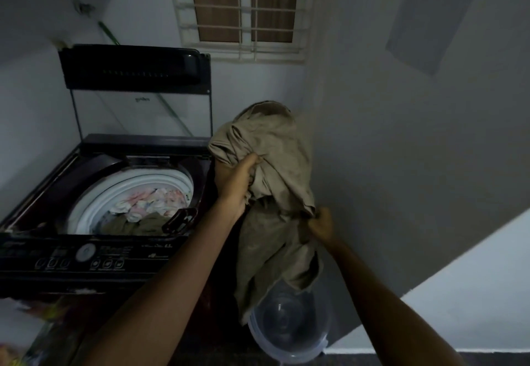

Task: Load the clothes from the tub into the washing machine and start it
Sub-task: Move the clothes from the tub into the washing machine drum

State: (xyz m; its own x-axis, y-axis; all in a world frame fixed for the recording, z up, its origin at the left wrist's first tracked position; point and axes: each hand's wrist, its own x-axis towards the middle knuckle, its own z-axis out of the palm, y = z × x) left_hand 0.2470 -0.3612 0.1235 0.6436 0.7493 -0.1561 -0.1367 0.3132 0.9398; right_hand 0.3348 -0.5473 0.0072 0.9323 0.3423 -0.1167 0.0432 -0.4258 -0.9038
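Head camera has us holding a khaki garment (278, 159) up in both hands. Our left hand (236, 185) clenches a bunch of the cloth near its upper part, fingers curled into the folds. Our right hand (321, 223) pinches a lower fold, down and to the right of the left grip. Cloth humps above the left hand and hangs loose beneath both, its trailing end overlapping the rim of the clear tub (289, 334) on the floor below our right grip. To the left of the left hand stands the washing machine (57, 187), its lid (132, 67) raised upright. Pale and khaki clothes (149, 205) lie in its drum, and the control panel (86, 255) runs along the near edge.
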